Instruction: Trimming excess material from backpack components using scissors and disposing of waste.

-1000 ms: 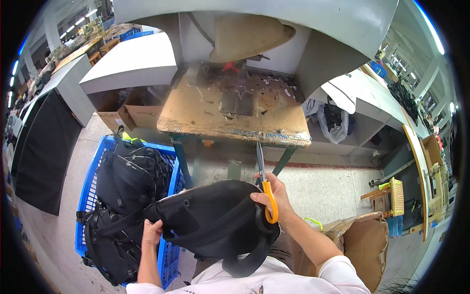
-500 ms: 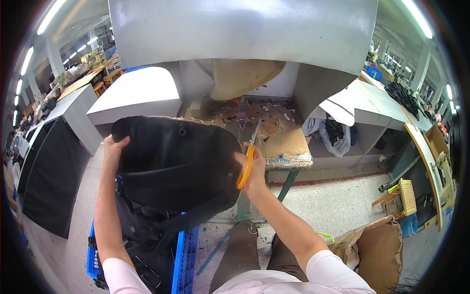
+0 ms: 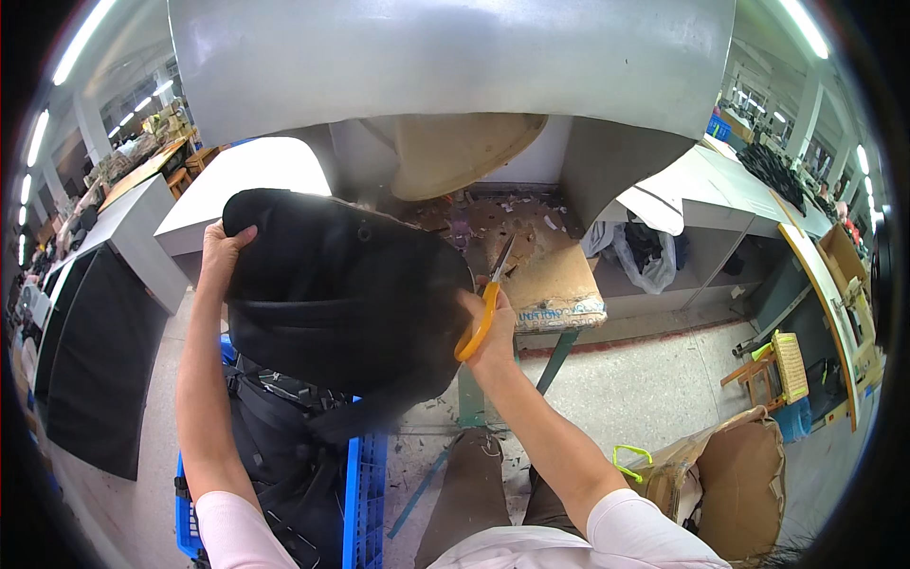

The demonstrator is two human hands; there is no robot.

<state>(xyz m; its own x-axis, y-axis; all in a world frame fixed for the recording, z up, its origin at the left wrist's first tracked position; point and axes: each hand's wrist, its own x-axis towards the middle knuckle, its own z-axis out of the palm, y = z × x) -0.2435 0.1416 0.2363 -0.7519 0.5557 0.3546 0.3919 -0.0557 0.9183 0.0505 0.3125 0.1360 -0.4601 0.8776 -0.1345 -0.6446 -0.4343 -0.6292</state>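
Before me I hold up a black fabric bag (image 3: 351, 294), its broad side facing me and blurred by motion. My left hand (image 3: 226, 248) grips its upper left edge, thumb on the near face. With my right hand (image 3: 491, 330) I hold scissors (image 3: 487, 318) with orange handles, the blades pointing up and away. The thumb of that hand also presses against the bag's right edge. A small round fitting (image 3: 365, 233) shows near the bag's top. Under the bag, a blue plastic crate (image 3: 365, 493) holds more black bags with straps (image 3: 284, 436).
A bench top covered in worn cardboard (image 3: 559, 284), littered with scraps, stands ahead beneath a grey metal hood (image 3: 455, 66). An open cardboard box (image 3: 744, 484) is at lower right, near a small wooden stool (image 3: 785, 375). White tables (image 3: 242, 185) flank the hood.
The bag has risen on its left side and now slopes down to the right. My left hand has gone up with it; the scissors stay in my right hand.
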